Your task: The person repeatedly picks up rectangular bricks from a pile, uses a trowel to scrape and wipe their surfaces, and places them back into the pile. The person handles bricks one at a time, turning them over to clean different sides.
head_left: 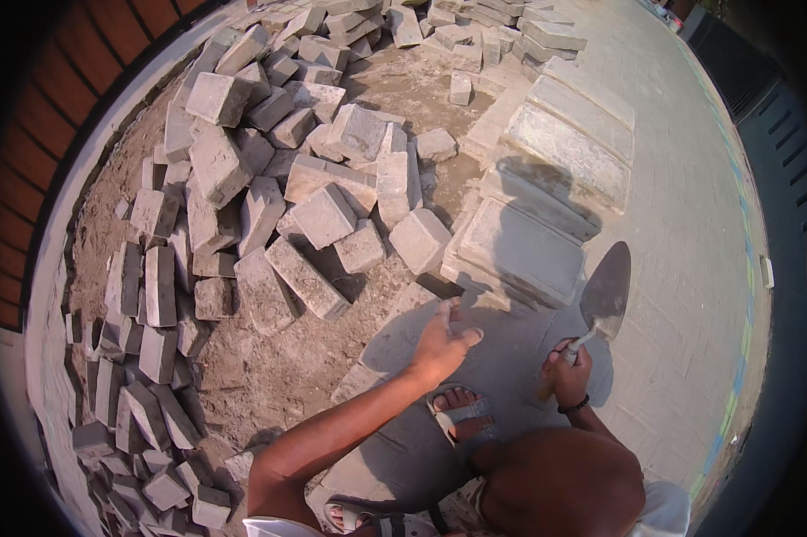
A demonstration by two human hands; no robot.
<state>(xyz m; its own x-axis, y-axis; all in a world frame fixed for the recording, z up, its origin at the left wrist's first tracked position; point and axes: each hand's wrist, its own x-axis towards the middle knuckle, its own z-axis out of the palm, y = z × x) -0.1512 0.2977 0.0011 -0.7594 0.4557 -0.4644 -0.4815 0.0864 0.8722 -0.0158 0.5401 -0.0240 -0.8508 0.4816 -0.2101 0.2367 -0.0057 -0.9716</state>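
Observation:
My right hand [567,373] is closed around the handle of a trowel [606,291]. Its grey pointed blade is raised toward the far right, over the paved ground. My left hand [448,340] is held out in front of me, thumb apart and fingers partly curled, with nothing visible in it. Beyond it lies a large flat concrete block [522,249], one of several set in a row running away from me. Loose grey paving blocks [417,240] lie just past my left fingers. My sandalled foot [462,413] rests between my two hands.
A big heap of paving blocks [220,166] fills the left and far side, on bare soil [278,376]. Paved ground [681,304] stretches along the right. A brown slatted gate [55,116] stands at the left edge, a dark structure [788,179] at the right.

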